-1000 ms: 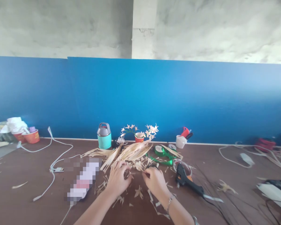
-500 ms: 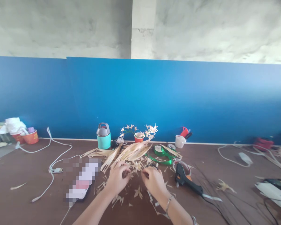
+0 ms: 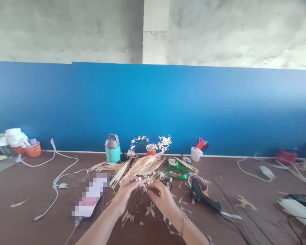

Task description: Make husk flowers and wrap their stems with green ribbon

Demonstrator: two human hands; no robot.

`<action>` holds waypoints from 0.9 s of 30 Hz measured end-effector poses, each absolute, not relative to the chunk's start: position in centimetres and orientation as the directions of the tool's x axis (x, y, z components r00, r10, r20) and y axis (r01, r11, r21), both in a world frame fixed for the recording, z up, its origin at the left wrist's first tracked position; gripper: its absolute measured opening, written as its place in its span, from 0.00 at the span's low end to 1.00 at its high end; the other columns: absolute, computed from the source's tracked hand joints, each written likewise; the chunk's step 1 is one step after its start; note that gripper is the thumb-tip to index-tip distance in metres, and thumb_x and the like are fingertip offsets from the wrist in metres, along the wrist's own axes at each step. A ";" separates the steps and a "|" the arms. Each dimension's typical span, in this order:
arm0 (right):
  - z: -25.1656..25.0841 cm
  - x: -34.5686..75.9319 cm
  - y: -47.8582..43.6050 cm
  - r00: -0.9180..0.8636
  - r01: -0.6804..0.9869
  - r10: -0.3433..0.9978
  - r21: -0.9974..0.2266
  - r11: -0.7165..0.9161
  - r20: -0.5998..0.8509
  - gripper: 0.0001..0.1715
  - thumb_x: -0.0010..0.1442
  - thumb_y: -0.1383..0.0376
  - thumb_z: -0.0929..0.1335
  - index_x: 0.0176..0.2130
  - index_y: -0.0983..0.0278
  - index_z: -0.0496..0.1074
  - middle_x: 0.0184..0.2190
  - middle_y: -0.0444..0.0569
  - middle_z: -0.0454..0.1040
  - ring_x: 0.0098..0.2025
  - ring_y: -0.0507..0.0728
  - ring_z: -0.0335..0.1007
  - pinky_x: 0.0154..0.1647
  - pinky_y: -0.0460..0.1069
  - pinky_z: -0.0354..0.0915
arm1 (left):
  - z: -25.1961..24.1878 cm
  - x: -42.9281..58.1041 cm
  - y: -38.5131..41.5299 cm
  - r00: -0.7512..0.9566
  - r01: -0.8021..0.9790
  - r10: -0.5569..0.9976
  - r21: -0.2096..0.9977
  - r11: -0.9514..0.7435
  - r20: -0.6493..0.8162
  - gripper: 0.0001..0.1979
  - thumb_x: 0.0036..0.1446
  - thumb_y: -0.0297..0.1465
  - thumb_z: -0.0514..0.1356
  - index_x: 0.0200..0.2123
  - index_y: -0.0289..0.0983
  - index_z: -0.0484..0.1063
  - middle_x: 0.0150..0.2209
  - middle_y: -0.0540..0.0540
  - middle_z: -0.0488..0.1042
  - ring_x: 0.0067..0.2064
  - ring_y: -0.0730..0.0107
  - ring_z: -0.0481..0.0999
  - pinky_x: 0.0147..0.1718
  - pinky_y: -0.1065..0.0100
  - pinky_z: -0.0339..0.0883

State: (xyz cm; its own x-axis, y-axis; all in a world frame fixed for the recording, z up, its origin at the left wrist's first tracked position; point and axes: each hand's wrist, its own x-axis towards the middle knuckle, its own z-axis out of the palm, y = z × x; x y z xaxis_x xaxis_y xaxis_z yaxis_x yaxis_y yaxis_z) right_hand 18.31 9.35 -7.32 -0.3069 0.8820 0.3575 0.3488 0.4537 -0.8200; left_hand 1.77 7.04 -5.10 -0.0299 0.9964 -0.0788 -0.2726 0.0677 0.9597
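My left hand [image 3: 125, 194] is closed in a pinch, with a small pale piece of corn husk [image 3: 140, 180] showing at its fingertips. Close by on the right, my right hand [image 3: 162, 200] has thumb and forefinger drawn together near that piece; whatever is between them is too small to make out. Dried corn husks [image 3: 145, 165] lie in a heap just beyond both hands. A star-shaped husk flower [image 3: 150, 210] rests on the table between my forearms, among scattered scraps. Behind the heap, pale flowers [image 3: 165, 141] on green stems stand in an orange cup [image 3: 151, 149].
A black glue gun [image 3: 204, 196] lies right of my hands, near green ribbon [image 3: 180, 170]. On the left are a phone [image 3: 91, 199] and white cables [image 3: 56, 177]. A turquoise flask [image 3: 113, 149] and a white cup [image 3: 196, 153] stand along the blue partition [image 3: 153, 102].
Both hands have shifted slightly and come closer together at the fingertips. The pale husk piece now shows at the left fingertips, and black scissor handles show beside my right hand.
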 end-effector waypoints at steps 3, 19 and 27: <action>-7.4 17.9 9.2 -0.286 0.293 0.914 -0.882 0.368 0.287 0.08 0.51 0.66 0.67 0.34 0.65 0.75 0.30 0.48 0.76 0.32 0.56 0.70 0.35 0.48 0.64 | -5.4 2.2 7.0 0.039 -0.471 0.988 0.869 0.149 -0.148 0.07 0.45 0.33 0.64 0.26 0.37 0.71 0.27 0.52 0.71 0.30 0.73 0.68 0.30 0.72 0.58; -6.8 17.5 8.9 -0.173 0.011 0.967 -0.981 0.192 0.187 0.18 0.48 0.52 0.69 0.25 0.66 0.71 0.19 0.43 0.68 0.23 0.51 0.60 0.24 0.45 0.57 | -4.6 3.4 6.1 -0.021 -0.284 0.995 0.955 0.087 -0.097 0.18 0.46 0.44 0.63 0.34 0.35 0.75 0.32 0.44 0.78 0.38 0.60 0.75 0.41 0.63 0.64; -6.4 17.6 8.9 -0.202 -0.077 0.960 -0.980 0.182 0.194 0.22 0.47 0.49 0.70 0.22 0.66 0.71 0.19 0.43 0.67 0.24 0.51 0.60 0.27 0.45 0.58 | -4.4 3.6 5.7 0.010 -0.160 0.999 0.987 -0.035 0.037 0.15 0.41 0.38 0.67 0.32 0.37 0.76 0.34 0.48 0.76 0.38 0.64 0.72 0.40 0.67 0.63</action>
State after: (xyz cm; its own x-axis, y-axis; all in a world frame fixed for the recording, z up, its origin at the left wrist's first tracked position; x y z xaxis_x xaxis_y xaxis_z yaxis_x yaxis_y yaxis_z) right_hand 17.59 8.95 -6.42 -0.2015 0.9601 0.1938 -0.0767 0.1818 -0.9803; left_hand 3.57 5.73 -4.36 0.0099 0.9993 0.0371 -0.1596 -0.0350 0.9866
